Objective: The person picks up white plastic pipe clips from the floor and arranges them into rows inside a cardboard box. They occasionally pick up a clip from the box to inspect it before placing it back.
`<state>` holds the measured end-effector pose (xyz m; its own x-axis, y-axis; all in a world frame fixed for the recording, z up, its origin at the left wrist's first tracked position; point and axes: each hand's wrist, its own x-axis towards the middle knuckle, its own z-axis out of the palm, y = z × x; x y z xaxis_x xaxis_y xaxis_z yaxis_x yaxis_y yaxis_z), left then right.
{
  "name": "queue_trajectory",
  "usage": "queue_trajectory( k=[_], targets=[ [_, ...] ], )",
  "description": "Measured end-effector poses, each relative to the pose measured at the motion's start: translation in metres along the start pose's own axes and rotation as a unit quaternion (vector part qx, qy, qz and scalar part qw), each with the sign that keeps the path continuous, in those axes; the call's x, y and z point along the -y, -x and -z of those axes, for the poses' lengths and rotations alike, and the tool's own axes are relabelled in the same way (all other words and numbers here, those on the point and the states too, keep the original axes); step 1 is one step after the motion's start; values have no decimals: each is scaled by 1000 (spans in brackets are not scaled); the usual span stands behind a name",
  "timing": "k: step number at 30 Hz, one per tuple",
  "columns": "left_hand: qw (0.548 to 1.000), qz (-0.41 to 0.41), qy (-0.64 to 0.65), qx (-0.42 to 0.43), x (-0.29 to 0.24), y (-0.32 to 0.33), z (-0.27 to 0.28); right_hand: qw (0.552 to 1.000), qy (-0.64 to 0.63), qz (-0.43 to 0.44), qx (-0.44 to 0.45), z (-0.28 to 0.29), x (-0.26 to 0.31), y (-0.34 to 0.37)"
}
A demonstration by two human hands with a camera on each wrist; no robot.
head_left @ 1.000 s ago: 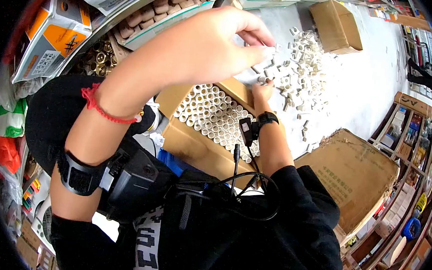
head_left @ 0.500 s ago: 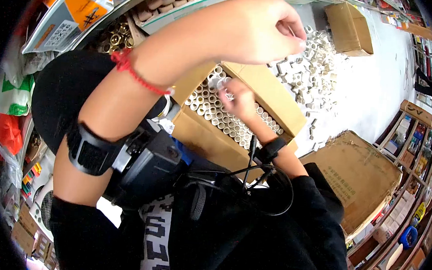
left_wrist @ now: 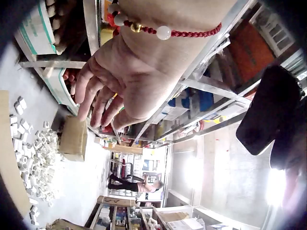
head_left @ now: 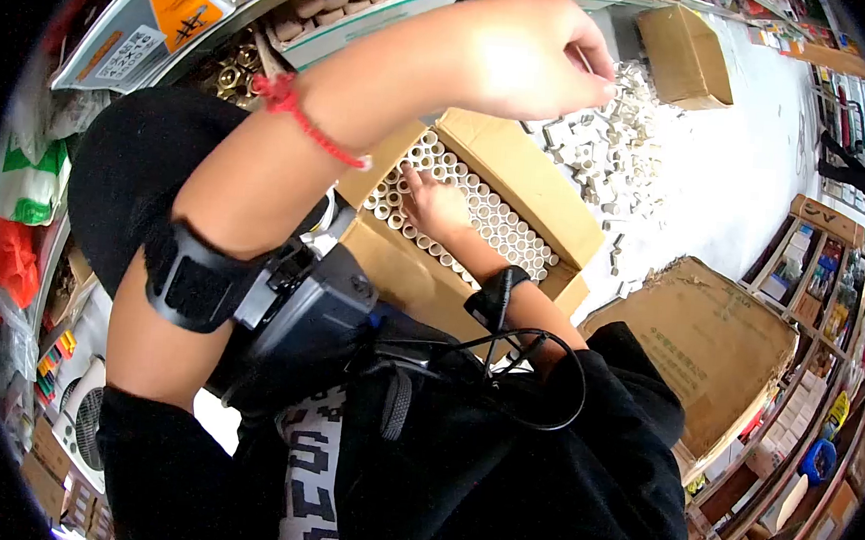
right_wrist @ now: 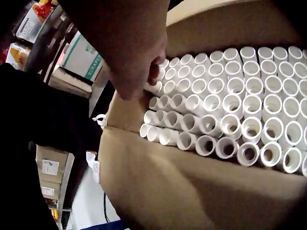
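My right hand [head_left: 437,210] reaches into an open cardboard box [head_left: 529,186], at the end of the rows of white pipe fittings [head_left: 501,220]. In the right wrist view the fingers of that right hand [right_wrist: 139,67] curl down beside the corner, holding a white fitting [right_wrist: 154,88] among the upright ones; the fingertips are partly hidden. Above the far side of the box hangs my left hand [head_left: 542,62], a red bracelet around its wrist. The left wrist view shows this left hand [left_wrist: 129,84] palm outward, its fingers loosely bent and nothing between them.
A heap of loose white fittings [head_left: 613,132] lies on the pale floor beyond the box. Behind it stands a smaller carton [head_left: 683,57]. To the right sits a larger worn carton [head_left: 697,359] by shelving. Bins of brass and tan parts [head_left: 345,13] line the left.
My right hand has moved from beside the loose heap, across the box, to the left end of the rows. The left hand shifted right, uncovering more of the box, then stayed nearly still.
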<state>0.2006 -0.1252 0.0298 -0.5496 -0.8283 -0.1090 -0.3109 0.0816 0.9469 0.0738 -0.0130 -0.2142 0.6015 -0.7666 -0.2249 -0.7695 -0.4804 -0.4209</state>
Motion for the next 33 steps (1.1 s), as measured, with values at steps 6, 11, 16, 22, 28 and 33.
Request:
queue_trajectory(
  k=[6, 11, 16, 22, 28, 33],
  targets=[
    [998, -40, 42, 4, 8, -2, 1, 933, 1, -123, -337, 52, -99, 6],
    [999, 5, 46, 17, 3, -3, -3, 848, -137, -490, -147, 16, -198, 25],
    [1000, -4, 9, -9, 5, -6, -6, 780, -137, -592, -150, 16, -192, 10],
    [999, 7, 33, -13, 4, -7, -7, 748, -222, -591, -204, 37, -181, 10],
    [998, -5, 52, 35, -5, -7, 0, 946, -92, -99, -296, 84, -116, -1],
    [987, 27, 122, 98, -27, 4, 19, 961, -120, -31, -248, 104, -58, 1]
  ],
)
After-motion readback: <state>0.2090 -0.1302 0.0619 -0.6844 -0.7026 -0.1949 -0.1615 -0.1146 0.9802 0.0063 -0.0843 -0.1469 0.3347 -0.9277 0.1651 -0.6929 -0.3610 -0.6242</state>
